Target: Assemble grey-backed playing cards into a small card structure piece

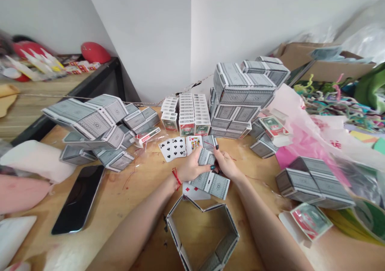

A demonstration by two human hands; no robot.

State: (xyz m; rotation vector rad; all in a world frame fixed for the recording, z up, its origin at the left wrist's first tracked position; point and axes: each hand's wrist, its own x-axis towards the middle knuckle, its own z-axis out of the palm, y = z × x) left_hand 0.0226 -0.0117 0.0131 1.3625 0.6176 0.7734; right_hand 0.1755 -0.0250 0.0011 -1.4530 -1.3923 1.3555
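Observation:
My left hand [192, 166] and my right hand [226, 163] meet at the middle of the wooden table [141, 190], both closed on a small stack of grey-backed playing cards [207, 157]. More cards [212, 184] lie fanned face down just under the hands. Face-up cards, a black spade card [173, 148] and a face card [194, 142], lie just beyond them. A hollow ring built from card panels [204, 233] stands between my forearms near the front edge.
Grey card packs are piled at left [93, 122], back centre [186, 114], back right [240, 90] and right [313, 182]. A dark phone [80, 196] lies at left. Pink plastic bags [303, 138] and a cardboard box [319, 62] crowd the right side.

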